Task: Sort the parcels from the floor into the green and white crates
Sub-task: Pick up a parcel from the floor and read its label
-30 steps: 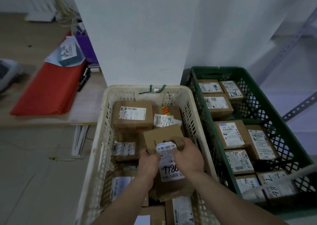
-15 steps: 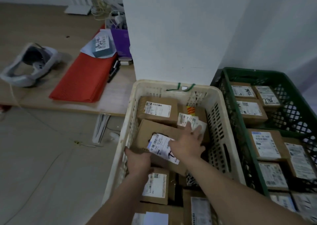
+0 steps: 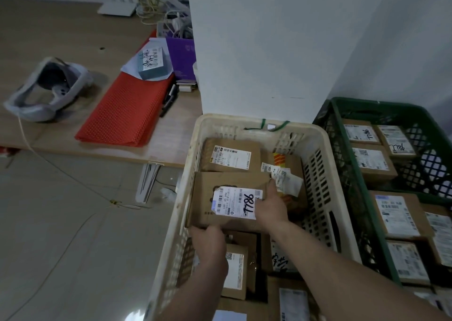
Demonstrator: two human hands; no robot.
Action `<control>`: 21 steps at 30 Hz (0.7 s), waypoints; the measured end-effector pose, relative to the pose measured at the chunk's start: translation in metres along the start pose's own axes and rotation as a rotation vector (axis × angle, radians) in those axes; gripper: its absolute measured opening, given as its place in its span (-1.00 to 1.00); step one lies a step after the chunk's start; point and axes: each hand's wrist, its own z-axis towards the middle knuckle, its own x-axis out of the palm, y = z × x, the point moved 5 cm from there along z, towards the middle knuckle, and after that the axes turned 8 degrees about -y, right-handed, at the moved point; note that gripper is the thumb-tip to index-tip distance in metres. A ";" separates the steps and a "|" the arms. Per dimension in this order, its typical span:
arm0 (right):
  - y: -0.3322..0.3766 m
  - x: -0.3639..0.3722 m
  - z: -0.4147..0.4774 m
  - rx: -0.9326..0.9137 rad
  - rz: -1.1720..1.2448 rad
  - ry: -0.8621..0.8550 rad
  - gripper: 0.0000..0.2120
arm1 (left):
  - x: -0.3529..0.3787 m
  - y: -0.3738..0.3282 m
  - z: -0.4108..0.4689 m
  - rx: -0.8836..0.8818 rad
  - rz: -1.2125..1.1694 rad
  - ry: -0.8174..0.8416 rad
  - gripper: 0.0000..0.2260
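Your parcel (image 3: pixel 230 198) is at center frame, low inside the white crate (image 3: pixel 227 121), over other boxes. Your left hand (image 3: pixel 210 245) curls under its near-left corner and your right hand (image 3: pixel 270 205) clamps its right edge. Settle it flat, label up, then draw your fingers out sideways so they don't get trapped.

dim indoor light | soft shadows | wide-angle edge bending | slight blur
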 end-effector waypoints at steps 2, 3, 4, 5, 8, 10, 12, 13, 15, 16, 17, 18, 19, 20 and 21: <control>-0.002 -0.002 0.005 -0.023 -0.023 -0.050 -0.38 | -0.002 -0.001 0.005 -0.037 0.009 -0.008 -0.36; -0.004 -0.003 0.006 -0.027 -0.019 -0.079 -0.44 | -0.003 -0.001 0.006 -0.062 0.006 -0.012 -0.33; -0.006 -0.004 0.007 -0.023 -0.006 -0.098 -0.52 | -0.002 -0.001 0.008 -0.077 0.007 -0.010 -0.30; -0.008 -0.004 0.007 -0.027 0.014 -0.114 -0.58 | -0.001 -0.002 0.006 -0.096 -0.010 -0.012 -0.28; -0.012 -0.007 0.007 -0.009 0.012 -0.127 -0.72 | 0.000 0.000 0.006 -0.133 -0.066 -0.022 -0.26; -0.013 -0.011 0.008 -0.005 -0.005 -0.141 -0.77 | 0.000 0.001 0.006 -0.147 -0.085 -0.022 -0.28; -0.016 -0.014 0.010 -0.008 -0.003 -0.159 -0.80 | 0.000 0.002 0.005 -0.151 -0.086 -0.013 -0.31; -0.018 -0.016 0.011 -0.009 -0.005 -0.172 -0.81 | 0.000 0.004 0.006 -0.150 -0.084 -0.014 -0.35; -0.021 -0.020 0.013 -0.002 -0.016 -0.205 -0.84 | -0.002 0.004 0.005 -0.126 -0.073 -0.024 -0.43; -0.023 -0.023 0.015 0.002 -0.017 -0.223 -0.84 | -0.003 0.003 0.006 -0.104 -0.061 -0.035 -0.47; -0.025 -0.025 0.016 0.005 -0.010 -0.240 -0.84 | -0.004 0.002 0.007 -0.082 -0.044 -0.042 -0.52; -0.027 -0.028 0.016 0.012 0.011 -0.250 -0.83 | -0.005 0.000 0.007 -0.058 -0.029 -0.046 -0.57; -0.030 -0.030 0.017 0.025 0.041 -0.253 -0.82 | -0.006 -0.003 0.006 -0.037 -0.015 -0.045 -0.60; -0.033 -0.032 0.017 0.037 0.074 -0.256 -0.80 | -0.006 -0.005 0.005 -0.025 -0.014 -0.046 -0.61; -0.036 -0.034 0.018 0.051 0.114 -0.258 -0.78 | -0.007 -0.007 0.002 -0.017 -0.027 -0.041 -0.59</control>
